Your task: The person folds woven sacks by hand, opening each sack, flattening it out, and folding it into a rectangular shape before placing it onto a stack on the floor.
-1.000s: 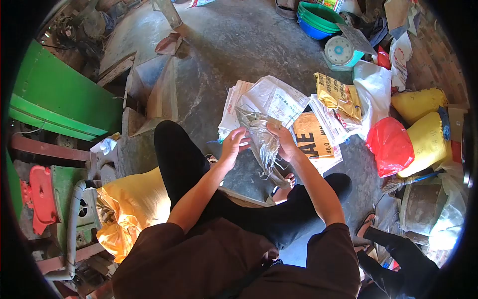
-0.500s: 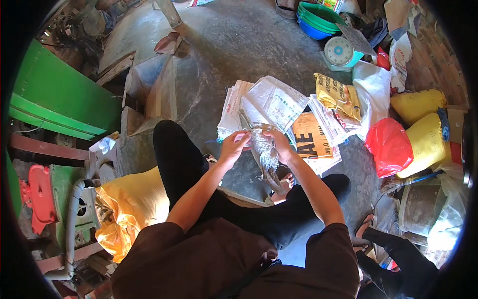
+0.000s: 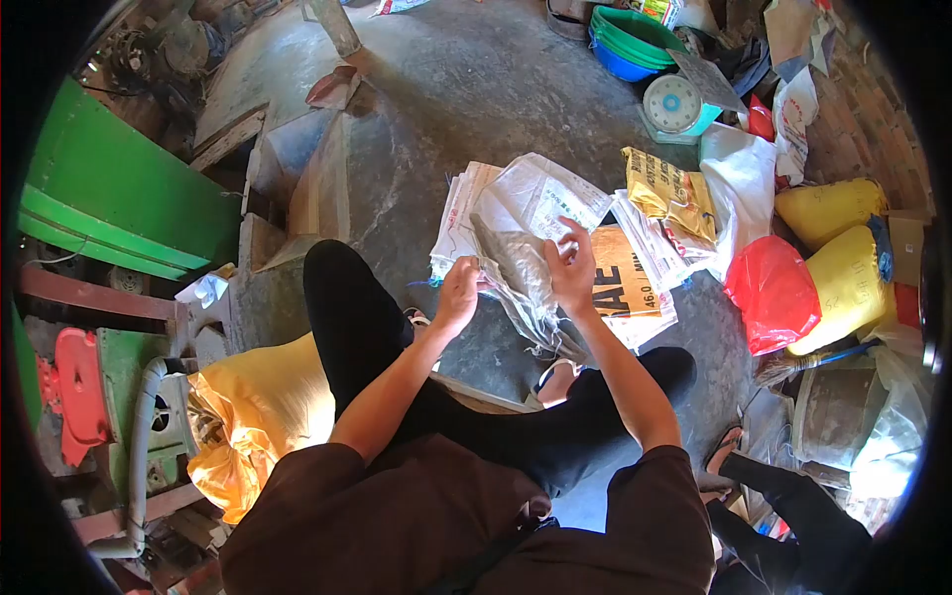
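1. Your left hand (image 3: 458,295) is closed, pinching the edge of the grey woven sack (image 3: 516,266).
2. Your right hand (image 3: 573,273) has its fingers curled and apart, just beside the sack's other side; whether it touches, you cannot tell from here.
3. The sack hangs between your hands, loose and creased, with frayed strands at its lower end; it is not lying flat like those beyond it.
4. Just past your left hand, a flat pile of white sacks (image 3: 454,230) lies on the floor (image 3: 446,109).
5. Beyond your right hand, a second pile (image 3: 643,236) lies flat, with a yellow printed sack (image 3: 666,190) on top. So those look laid out, while the held one remains unplaced.
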Motion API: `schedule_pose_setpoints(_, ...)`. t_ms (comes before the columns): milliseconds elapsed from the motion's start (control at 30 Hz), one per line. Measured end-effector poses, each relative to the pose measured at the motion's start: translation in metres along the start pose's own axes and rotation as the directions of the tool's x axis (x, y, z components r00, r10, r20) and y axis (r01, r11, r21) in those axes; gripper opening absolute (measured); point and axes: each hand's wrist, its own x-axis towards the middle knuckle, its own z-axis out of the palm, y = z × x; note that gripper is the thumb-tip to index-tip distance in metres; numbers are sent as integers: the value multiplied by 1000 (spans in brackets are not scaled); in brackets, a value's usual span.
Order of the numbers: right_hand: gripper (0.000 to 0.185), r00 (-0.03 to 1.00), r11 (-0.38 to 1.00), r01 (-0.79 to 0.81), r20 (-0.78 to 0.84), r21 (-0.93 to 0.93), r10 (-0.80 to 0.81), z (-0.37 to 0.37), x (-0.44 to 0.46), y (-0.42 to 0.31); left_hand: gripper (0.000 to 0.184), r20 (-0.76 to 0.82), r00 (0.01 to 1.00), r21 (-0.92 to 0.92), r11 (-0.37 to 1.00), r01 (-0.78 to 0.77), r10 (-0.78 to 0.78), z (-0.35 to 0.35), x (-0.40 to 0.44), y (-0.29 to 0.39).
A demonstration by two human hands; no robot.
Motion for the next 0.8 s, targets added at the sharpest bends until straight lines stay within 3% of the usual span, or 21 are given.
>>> schedule_pose_setpoints(33,33,968,965,247,69,-86,-242,-4,-2,-11,33,28,998,75,995,-65,63,0,-1,-2)
schedule_pose_setpoints(100,31,721,699,690,262,-189,-641,-11,-3,-24,32,73,993,91,991,-98,91,0,-3,-12)
schedule_pose_setpoints(167,32,537,617,787,470,21,-701,-10,-2,-34,30,95,987,75,988,-134,127,8,-7,-7)
schedule_pose_setpoints(200,18,595,750,652,537,111,-597,-11,-9,-35,28,94,984,51,987,-154,149,12,-10,-4)
schedule_pose_setpoints(267,12,734,906,406,546,124,-404,-9,-18,-31,24,104,987,-8,992,-126,126,14,-14,3)
schedule_pose_setpoints(300,12,781,955,267,550,132,-294,-7,-22,-29,21,111,990,-44,996,-78,83,12,-14,7)
schedule_pose_setpoints(333,26,834,976,199,509,82,-213,-2,-22,-31,18,117,992,-82,996,-33,43,9,-13,7)
schedule_pose_setpoints(433,31,774,983,35,627,-182,89,-12,-14,-40,11,103,986,-273,949,156,-132,3,-9,8)
schedule_pose_setpoints(567,31,790,984,59,595,170,-150,-5,-16,-14,34,155,936,-349,868,352,-317,9,-11,22)
schedule_pose_setpoints(600,33,795,984,52,590,173,-145,-4,-18,-12,36,248,874,-412,771,486,-418,10,-10,32)
schedule_pose_setpoints(700,30,816,982,64,557,176,-153,-3,-22,-8,40,181,834,-367,751,550,-522,20,-9,47)
schedule_pose_setpoints(733,28,837,976,45,526,212,-153,-2,-23,-5,42,128,872,-237,840,489,-472,16,-8,41)
schedule_pose_setpoints(800,27,872,959,19,465,284,-155,2,-22,-2,41,169,888,-279,843,460,-428,9,-7,28)
